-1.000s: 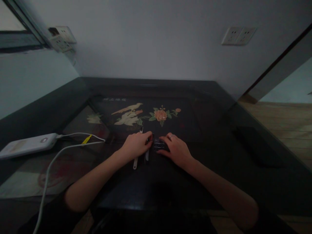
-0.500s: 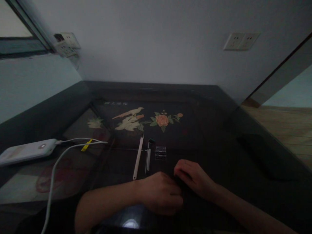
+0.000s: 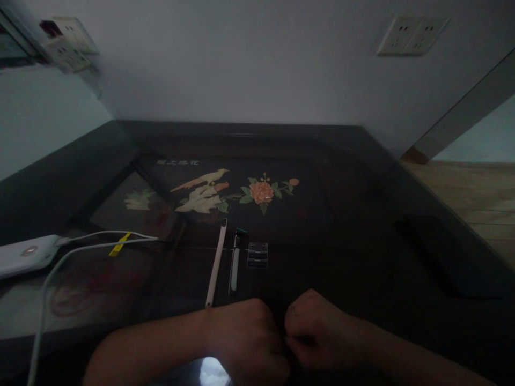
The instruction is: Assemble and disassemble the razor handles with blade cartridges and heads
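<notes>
My left hand (image 3: 249,340) is closed low in the middle, its knuckles up and its fingertips hidden beneath it. Close on its right, my right hand (image 3: 322,332) is curled with the thumb against the fingers. Whatever lies in either set of fingers is out of sight. Beyond my left wrist are a long pale stick (image 3: 216,262) with a dark tip and a hole at its near end, and a razor (image 3: 235,268) with a light handle. To the razor's right sits a small clear case (image 3: 257,254) with dark strips inside.
On the dark glossy table (image 3: 341,182) at left lie a white power bank (image 3: 28,256) and its white cable (image 3: 48,279) with a yellow tie (image 3: 119,244). A dark flat object (image 3: 454,257) is at right. A wall (image 3: 241,64) stands behind.
The view has shifted, so the table items appear slightly further left. Both hands are lower in the picture and nearer each other, and the right hand's fingers are curled in more.
</notes>
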The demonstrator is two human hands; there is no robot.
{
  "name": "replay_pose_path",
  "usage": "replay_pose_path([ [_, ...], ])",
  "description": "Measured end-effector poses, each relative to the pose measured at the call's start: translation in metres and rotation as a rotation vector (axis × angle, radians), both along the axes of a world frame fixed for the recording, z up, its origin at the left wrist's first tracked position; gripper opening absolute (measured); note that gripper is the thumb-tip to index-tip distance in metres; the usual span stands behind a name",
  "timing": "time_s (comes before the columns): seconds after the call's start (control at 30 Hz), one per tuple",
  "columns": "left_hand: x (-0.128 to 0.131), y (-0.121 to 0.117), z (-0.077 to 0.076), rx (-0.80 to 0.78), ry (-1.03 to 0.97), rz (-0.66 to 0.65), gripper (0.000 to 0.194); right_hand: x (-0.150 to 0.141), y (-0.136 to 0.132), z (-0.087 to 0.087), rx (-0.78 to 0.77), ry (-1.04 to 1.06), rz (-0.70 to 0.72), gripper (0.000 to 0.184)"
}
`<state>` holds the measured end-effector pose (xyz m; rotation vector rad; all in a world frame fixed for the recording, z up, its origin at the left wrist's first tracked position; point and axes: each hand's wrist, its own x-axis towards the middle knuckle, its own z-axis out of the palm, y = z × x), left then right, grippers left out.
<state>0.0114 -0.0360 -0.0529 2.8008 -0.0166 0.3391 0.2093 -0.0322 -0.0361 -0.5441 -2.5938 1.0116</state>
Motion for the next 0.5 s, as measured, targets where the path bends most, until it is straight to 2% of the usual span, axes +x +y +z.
replay_pose_path([
  [0.2,0.001,0.001,0.007,-0.010,0.005,0.069,0.024,-0.003,0.000,-0.002,0.078,0.010,0.004,0.021],
  [0.5,0.001,0.006,0.012,0.004,-0.012,0.089,0.018,0.001,0.004,0.001,0.050,0.042,-0.009,0.022],
])
